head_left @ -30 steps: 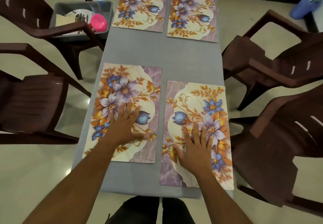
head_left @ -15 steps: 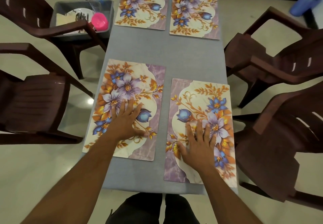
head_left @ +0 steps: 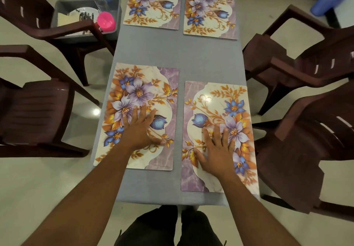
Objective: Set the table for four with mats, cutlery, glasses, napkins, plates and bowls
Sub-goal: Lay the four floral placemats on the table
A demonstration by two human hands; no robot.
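Note:
Several floral mats lie on the grey table [head_left: 191, 57]. My left hand [head_left: 140, 128] presses flat, fingers spread, on the near left mat [head_left: 141, 84]. My right hand [head_left: 218, 150] lies flat on the near right mat [head_left: 216, 100], which sits a little lower and reaches the table's right edge. Two more mats, the far left mat [head_left: 153, 2] and the far right mat [head_left: 210, 8], lie side by side at the far end. A grey tub [head_left: 113, 8] on a chair at the upper left holds a plate, cutlery and a pink cup [head_left: 106, 21].
Dark brown plastic chairs stand on both sides: two on the left [head_left: 36, 109], two on the right [head_left: 306, 134]. A blue bottle [head_left: 327, 0] lies on the floor at the far right. My legs show below the table's near edge.
Both hands stay flat on the near mats. The two near mats have slid slightly away from me and the left one has straightened a little; the view has shifted.

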